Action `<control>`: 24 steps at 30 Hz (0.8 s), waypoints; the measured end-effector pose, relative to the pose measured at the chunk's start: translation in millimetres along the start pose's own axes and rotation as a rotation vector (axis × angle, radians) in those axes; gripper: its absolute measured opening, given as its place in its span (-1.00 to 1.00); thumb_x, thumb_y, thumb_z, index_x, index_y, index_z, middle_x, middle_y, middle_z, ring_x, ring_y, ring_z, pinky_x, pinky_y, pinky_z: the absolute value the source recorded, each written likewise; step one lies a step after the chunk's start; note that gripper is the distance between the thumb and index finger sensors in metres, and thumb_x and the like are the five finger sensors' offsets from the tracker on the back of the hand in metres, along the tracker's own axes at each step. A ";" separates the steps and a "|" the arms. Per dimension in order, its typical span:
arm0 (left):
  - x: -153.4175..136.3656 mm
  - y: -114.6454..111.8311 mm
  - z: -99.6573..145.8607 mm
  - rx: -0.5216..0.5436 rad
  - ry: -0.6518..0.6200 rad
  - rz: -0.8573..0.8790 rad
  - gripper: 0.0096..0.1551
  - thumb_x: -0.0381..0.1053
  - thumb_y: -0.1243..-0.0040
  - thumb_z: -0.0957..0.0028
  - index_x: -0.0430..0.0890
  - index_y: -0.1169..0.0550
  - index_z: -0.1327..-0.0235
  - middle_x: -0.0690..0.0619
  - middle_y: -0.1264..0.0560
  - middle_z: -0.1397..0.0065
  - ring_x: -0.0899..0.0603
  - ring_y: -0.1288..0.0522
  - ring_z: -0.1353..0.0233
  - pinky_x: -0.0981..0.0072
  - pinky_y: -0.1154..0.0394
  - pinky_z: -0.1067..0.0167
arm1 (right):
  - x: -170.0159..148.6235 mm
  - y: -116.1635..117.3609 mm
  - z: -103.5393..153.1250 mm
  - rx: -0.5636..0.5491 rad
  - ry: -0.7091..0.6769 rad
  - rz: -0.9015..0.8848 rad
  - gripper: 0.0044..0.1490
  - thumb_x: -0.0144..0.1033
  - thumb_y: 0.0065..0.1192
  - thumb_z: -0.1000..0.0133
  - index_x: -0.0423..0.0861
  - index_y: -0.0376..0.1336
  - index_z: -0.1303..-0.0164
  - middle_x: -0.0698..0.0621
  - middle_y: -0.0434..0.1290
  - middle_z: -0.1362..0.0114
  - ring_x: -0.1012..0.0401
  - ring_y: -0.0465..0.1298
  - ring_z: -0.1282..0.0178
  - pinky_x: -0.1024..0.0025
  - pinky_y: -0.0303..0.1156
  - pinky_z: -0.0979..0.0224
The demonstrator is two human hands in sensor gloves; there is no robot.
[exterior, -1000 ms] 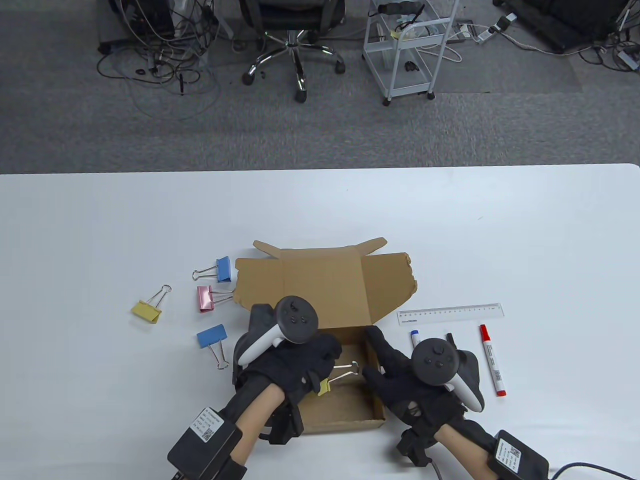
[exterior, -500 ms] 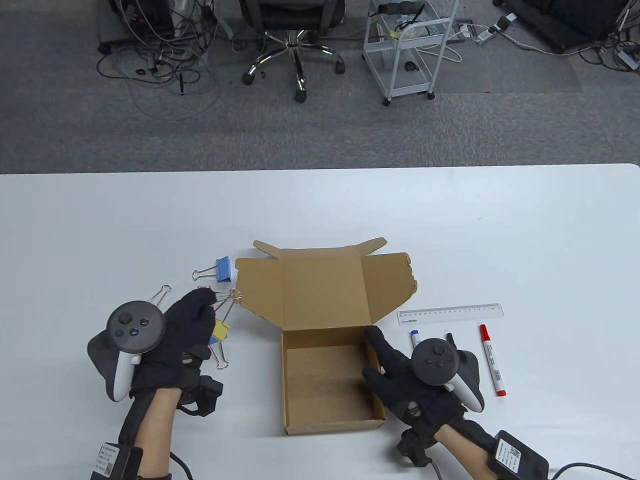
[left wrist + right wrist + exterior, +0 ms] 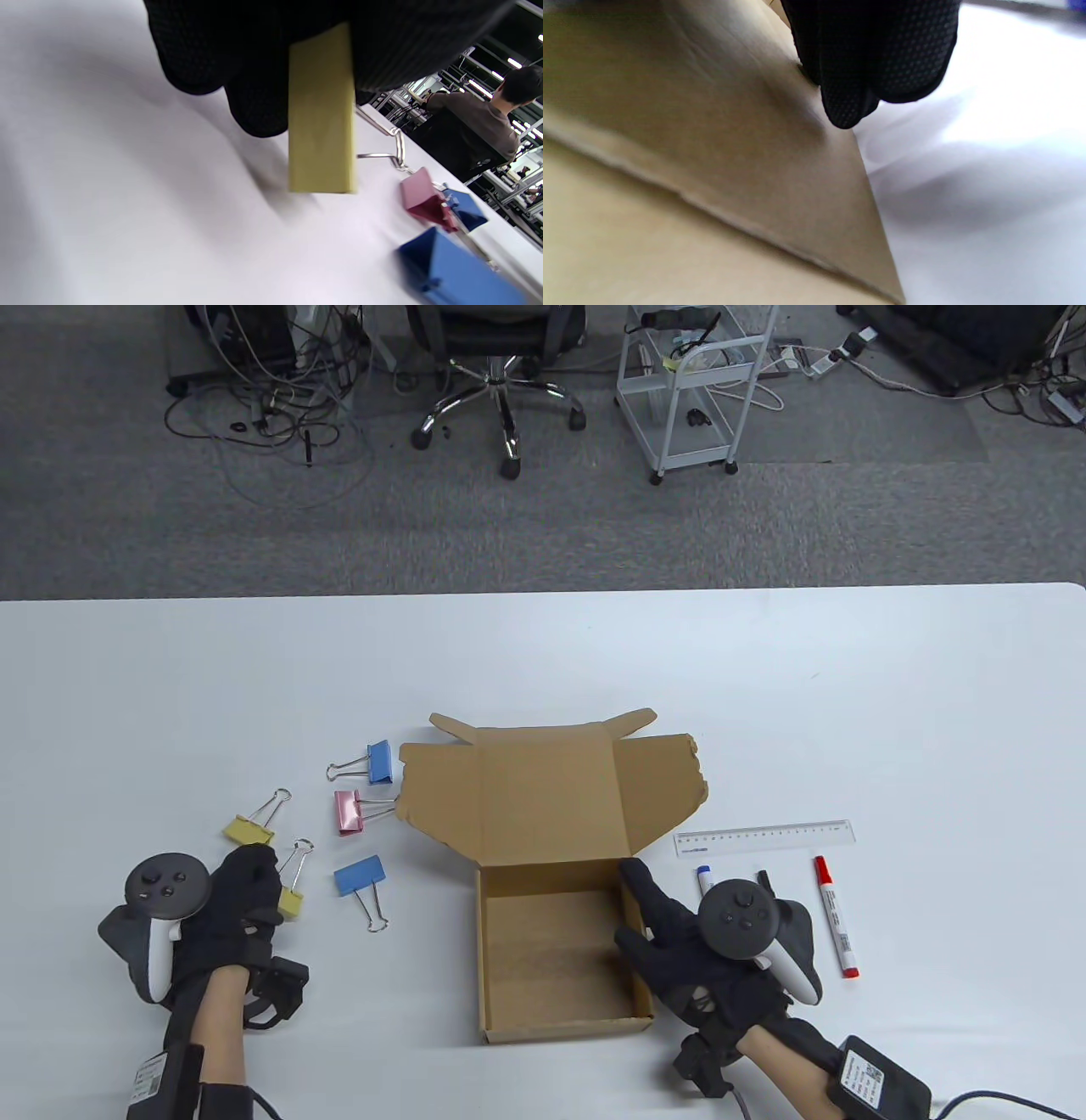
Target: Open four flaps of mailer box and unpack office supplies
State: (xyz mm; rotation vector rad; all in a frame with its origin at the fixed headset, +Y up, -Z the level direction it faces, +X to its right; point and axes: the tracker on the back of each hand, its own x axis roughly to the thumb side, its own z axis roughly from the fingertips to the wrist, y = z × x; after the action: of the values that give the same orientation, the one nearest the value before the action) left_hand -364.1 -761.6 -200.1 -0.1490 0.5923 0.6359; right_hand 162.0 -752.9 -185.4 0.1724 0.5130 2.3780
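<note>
Table view: box (image 3: 560, 959) sits open, flaps folded back, tray looks bare. Left hand (image 3: 225, 912), which a second ago was inside the box on the yellow clip (image 3: 290, 899), has carried it out and down to the table left of the box, beside a second yellow clip (image 3: 249, 831). Pink clip (image 3: 348, 812) and two blue clips (image 3: 361, 875) lie between that hand and the box. Right hand (image 3: 679, 942) unchanged, fingers curled over the box's right wall. Ruler (image 3: 764, 838) and red marker (image 3: 836, 916) lie right of the box.

Left wrist view: fingers (image 3: 254, 84) pinch the yellow clip at its top; its lower edge is at the table, probably touching, blur hides contact.

Right wrist view: fingertips (image 3: 848, 101) pressed together against the box wall.

Judgement: last item is out; only the release remains.
</note>
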 end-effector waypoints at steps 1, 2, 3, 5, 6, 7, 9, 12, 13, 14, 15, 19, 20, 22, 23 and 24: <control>-0.6 -0.8 -0.3 0.000 -0.003 -0.025 -0.53 0.26 -0.38 -0.10 0.32 -0.59 -0.29 0.24 -0.66 -0.31 -0.02 -0.71 -0.23 0.27 -0.60 -0.15 | 0.0 0.0 -0.1 0.000 0.000 0.001 -0.13 0.47 0.02 -0.11 0.57 -0.28 -0.50 -0.09 0.29 -0.57 0.13 0.58 -0.22 0.26 0.59 -0.20; -0.5 -1.2 0.0 0.018 -0.018 -0.053 -0.53 0.27 -0.38 -0.09 0.33 -0.59 -0.28 0.25 -0.66 -0.30 -0.01 -0.71 -0.21 0.28 -0.60 -0.15 | 0.1 0.0 -0.1 0.000 -0.001 0.001 -0.13 0.47 0.02 -0.11 0.57 -0.28 -0.50 -0.09 0.29 -0.57 0.13 0.58 -0.22 0.26 0.59 -0.20; 0.5 -1.6 0.2 0.029 -0.023 -0.070 -0.52 0.27 -0.39 -0.08 0.32 -0.59 -0.28 0.25 -0.66 -0.30 -0.02 -0.71 -0.21 0.28 -0.60 -0.15 | 0.1 0.0 -0.1 0.000 -0.001 0.002 -0.13 0.47 0.02 -0.11 0.57 -0.28 -0.50 -0.09 0.29 -0.57 0.13 0.58 -0.22 0.26 0.59 -0.20; 3.3 -2.0 1.5 0.049 -0.025 -0.121 -0.49 0.27 -0.43 -0.06 0.32 -0.58 -0.30 0.25 -0.63 -0.32 0.00 -0.69 -0.24 0.27 -0.58 -0.17 | 0.1 0.0 -0.1 0.000 -0.001 0.001 -0.13 0.47 0.03 -0.10 0.57 -0.28 -0.50 -0.09 0.29 -0.57 0.13 0.58 -0.22 0.26 0.59 -0.20; 5.0 -2.7 1.8 0.056 -0.026 -0.159 -0.47 0.27 -0.44 -0.04 0.32 -0.57 -0.30 0.25 -0.62 -0.33 0.00 -0.68 -0.25 0.27 -0.58 -0.18 | 0.1 0.0 -0.1 0.000 -0.001 0.001 -0.13 0.47 0.03 -0.10 0.57 -0.28 -0.50 -0.09 0.29 -0.57 0.13 0.58 -0.22 0.26 0.59 -0.20; 6.4 -3.1 2.5 0.069 -0.026 -0.187 -0.47 0.27 -0.45 -0.04 0.33 -0.57 -0.30 0.26 -0.62 -0.33 0.01 -0.68 -0.25 0.27 -0.58 -0.18 | 0.1 0.0 -0.1 0.000 -0.001 0.001 -0.12 0.47 0.03 -0.10 0.57 -0.28 -0.50 -0.09 0.29 -0.57 0.13 0.58 -0.22 0.26 0.59 -0.20; 9.3 -4.4 3.1 0.097 -0.026 -0.233 -0.47 0.26 -0.45 -0.04 0.33 -0.57 -0.30 0.26 -0.61 -0.33 0.01 -0.67 -0.26 0.26 -0.57 -0.19 | 0.1 0.0 0.0 -0.001 -0.001 0.002 -0.12 0.47 0.03 -0.10 0.56 -0.28 -0.50 -0.09 0.29 -0.57 0.13 0.58 -0.22 0.26 0.59 -0.20; 12.9 -5.8 5.7 0.133 -0.019 -0.304 -0.48 0.24 -0.45 -0.06 0.32 -0.56 -0.30 0.26 -0.60 -0.35 0.02 -0.65 -0.29 0.26 -0.56 -0.21 | 0.1 -0.1 0.1 -0.002 0.000 0.002 -0.13 0.47 0.03 -0.11 0.57 -0.28 -0.50 -0.09 0.29 -0.57 0.13 0.58 -0.22 0.26 0.59 -0.20; 13.6 -6.2 6.7 0.135 -0.021 -0.317 -0.48 0.24 -0.45 -0.06 0.32 -0.56 -0.30 0.26 -0.60 -0.35 0.03 -0.65 -0.30 0.25 -0.56 -0.22 | 0.1 -0.1 0.2 -0.003 0.001 0.003 -0.13 0.47 0.03 -0.10 0.57 -0.27 -0.50 -0.08 0.29 -0.57 0.13 0.58 -0.21 0.26 0.59 -0.20; 15.1 -6.0 9.0 0.138 -0.024 -0.326 -0.48 0.25 -0.45 -0.05 0.32 -0.56 -0.30 0.26 -0.59 -0.35 0.02 -0.64 -0.30 0.25 -0.56 -0.22 | 0.1 -0.2 0.4 -0.004 0.001 0.003 -0.12 0.47 0.04 -0.10 0.57 -0.27 -0.50 -0.08 0.30 -0.57 0.13 0.59 -0.21 0.26 0.59 -0.20; 18.1 -4.6 12.8 0.148 -0.032 -0.333 -0.47 0.26 -0.45 -0.05 0.32 -0.56 -0.31 0.26 -0.59 -0.35 0.02 -0.64 -0.30 0.25 -0.56 -0.22 | 0.1 -0.1 0.5 -0.006 0.001 0.004 -0.13 0.47 0.03 -0.10 0.57 -0.27 -0.50 -0.08 0.30 -0.57 0.13 0.59 -0.21 0.26 0.59 -0.20; 36.8 5.8 35.0 0.204 -0.115 -0.302 -0.47 0.29 -0.42 -0.05 0.31 -0.56 -0.31 0.26 -0.60 -0.35 0.02 -0.65 -0.29 0.25 -0.56 -0.22 | 0.3 0.5 0.8 -0.013 -0.003 -0.001 -0.13 0.45 0.02 -0.12 0.55 -0.27 -0.51 -0.09 0.30 -0.56 0.14 0.59 -0.21 0.27 0.59 -0.19; 43.3 9.0 42.8 0.222 -0.138 -0.279 -0.47 0.29 -0.42 -0.05 0.31 -0.56 -0.31 0.25 -0.59 -0.36 0.02 -0.65 -0.29 0.24 -0.55 -0.23 | 0.4 0.4 0.8 -0.015 -0.003 -0.001 -0.13 0.45 0.03 -0.11 0.55 -0.27 -0.51 -0.09 0.30 -0.56 0.14 0.59 -0.21 0.27 0.59 -0.19; 55.6 14.7 56.0 0.244 -0.182 -0.257 -0.46 0.30 -0.41 -0.05 0.31 -0.56 -0.32 0.25 -0.58 -0.38 0.01 -0.64 -0.31 0.23 -0.54 -0.24 | 0.6 0.2 0.9 -0.019 0.001 0.004 -0.13 0.46 0.02 -0.12 0.54 -0.28 -0.51 -0.09 0.30 -0.56 0.14 0.59 -0.21 0.26 0.59 -0.20; 62.4 17.6 63.7 0.256 -0.207 -0.247 -0.45 0.30 -0.41 -0.06 0.31 -0.55 -0.33 0.24 -0.57 -0.39 0.01 -0.63 -0.32 0.23 -0.54 -0.25 | 0.6 0.5 0.8 -0.021 0.003 0.001 -0.12 0.46 0.02 -0.12 0.54 -0.28 -0.51 -0.09 0.30 -0.56 0.14 0.58 -0.21 0.27 0.59 -0.20; 66.4 19.2 68.3 0.267 -0.223 -0.240 -0.45 0.31 -0.41 -0.05 0.31 -0.55 -0.33 0.24 -0.55 -0.41 0.01 -0.62 -0.34 0.22 -0.53 -0.27 | 0.7 0.6 0.8 -0.022 0.004 0.001 -0.12 0.46 0.02 -0.12 0.54 -0.28 -0.51 -0.09 0.30 -0.56 0.14 0.58 -0.21 0.27 0.59 -0.20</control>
State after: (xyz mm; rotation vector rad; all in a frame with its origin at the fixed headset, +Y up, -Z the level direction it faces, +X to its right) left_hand -300.3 -691.0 -180.2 0.0999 0.4307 0.3301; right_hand 161.3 -752.7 -184.4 0.1586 0.4885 2.3839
